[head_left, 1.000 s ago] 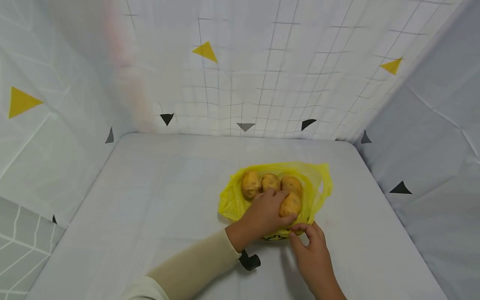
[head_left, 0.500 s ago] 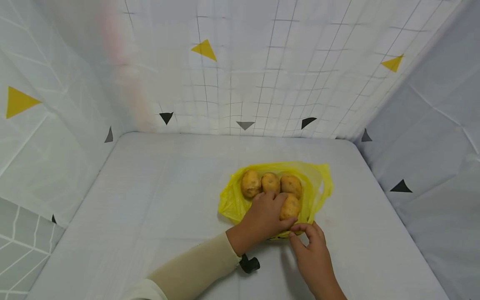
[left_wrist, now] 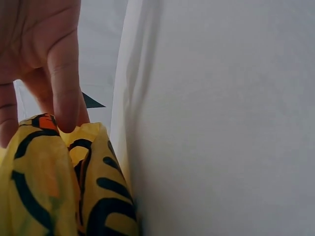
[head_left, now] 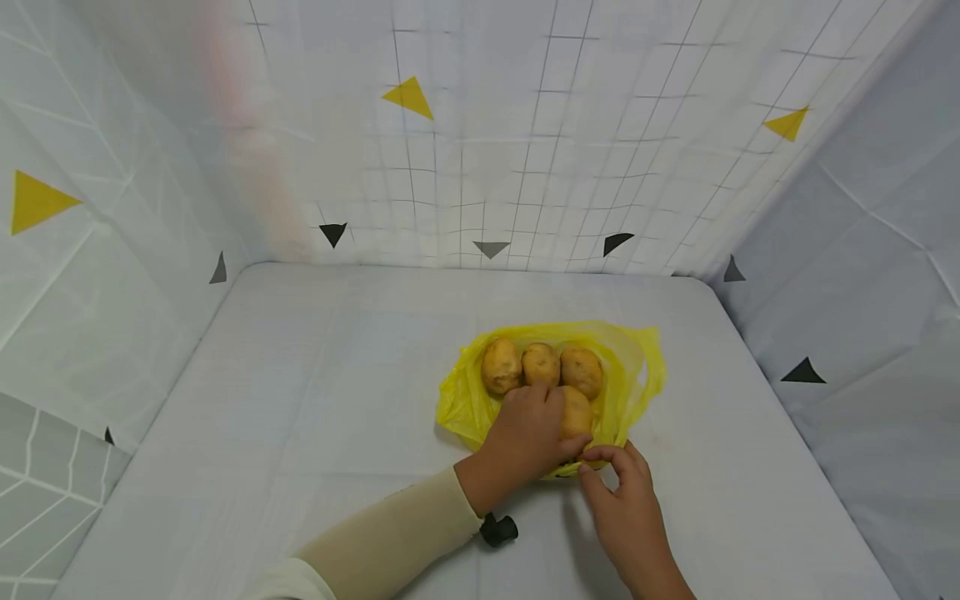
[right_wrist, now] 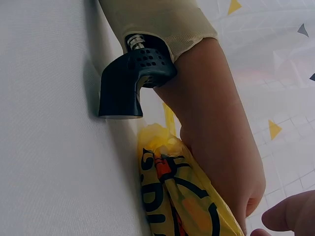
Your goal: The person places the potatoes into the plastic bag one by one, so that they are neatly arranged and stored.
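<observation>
In the head view a yellow plastic bag point(head_left: 457, 408) lies with its mouth spread, holding several potatoes. My left hand point(head_left: 525, 429) reaches into it and grips a potato point(head_left: 576, 412) at the near side, partly covering it. Three others, a left potato point(head_left: 501, 367), a middle potato point(head_left: 541, 363) and a right potato point(head_left: 581, 372), form a row behind. My right hand point(head_left: 628, 500) pinches the bag's near rim between thumb and fingers. In the left wrist view the right hand point(left_wrist: 54, 59) shows at that rim, over dark printing.
A black device point(right_wrist: 123, 88) is strapped under the left wrist, close above the white table point(head_left: 360, 375). White and grey sheets with yellow and black triangles surround the table's back and sides. The bag's handle end point(head_left: 648, 358) spreads to the right.
My left hand has turned slightly and drawn the gripped potato a little to the left, off the right potato. The right hand stays at the rim.
</observation>
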Available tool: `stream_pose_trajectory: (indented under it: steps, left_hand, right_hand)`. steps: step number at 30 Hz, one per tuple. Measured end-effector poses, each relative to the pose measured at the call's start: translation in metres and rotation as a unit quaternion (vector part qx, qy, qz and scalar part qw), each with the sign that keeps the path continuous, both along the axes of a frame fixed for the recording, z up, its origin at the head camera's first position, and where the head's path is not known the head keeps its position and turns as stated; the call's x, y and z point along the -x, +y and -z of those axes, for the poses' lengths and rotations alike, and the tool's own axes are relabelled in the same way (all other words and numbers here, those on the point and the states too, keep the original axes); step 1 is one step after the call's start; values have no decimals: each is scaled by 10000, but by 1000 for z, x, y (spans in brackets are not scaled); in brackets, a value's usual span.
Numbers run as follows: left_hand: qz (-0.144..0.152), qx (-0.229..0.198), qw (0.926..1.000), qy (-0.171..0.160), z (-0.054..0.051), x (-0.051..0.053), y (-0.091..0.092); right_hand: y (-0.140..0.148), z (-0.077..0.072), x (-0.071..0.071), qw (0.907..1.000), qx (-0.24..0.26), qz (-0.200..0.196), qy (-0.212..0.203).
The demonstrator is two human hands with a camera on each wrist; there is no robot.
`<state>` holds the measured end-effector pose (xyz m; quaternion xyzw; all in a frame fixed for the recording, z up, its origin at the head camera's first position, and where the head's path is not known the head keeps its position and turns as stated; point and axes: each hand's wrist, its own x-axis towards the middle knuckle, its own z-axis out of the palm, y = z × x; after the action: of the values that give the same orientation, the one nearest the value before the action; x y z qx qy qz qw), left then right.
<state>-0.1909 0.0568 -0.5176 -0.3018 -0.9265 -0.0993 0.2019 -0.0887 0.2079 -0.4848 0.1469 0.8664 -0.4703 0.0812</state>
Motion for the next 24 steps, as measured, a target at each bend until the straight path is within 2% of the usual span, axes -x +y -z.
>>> stream_pose_trajectory:
  steps: [6, 11, 15, 24]
  left_hand:
    - [-171, 283, 9992, 207, 1, -1, 0]
    - [-369, 521, 9980, 43, -1, 0, 1]
    - [-452, 522, 9976, -25, 0, 0, 2]
    - [-431, 502, 9978, -92, -6, 5, 1]
  right_hand:
    - [1, 0, 1, 10000, 37, 31, 5]
    - [1, 3, 4, 10000, 22, 47, 76]
    - [2, 2, 4, 9999, 8, 63, 113]
    - [4, -5, 8, 9998, -14, 137, 170]
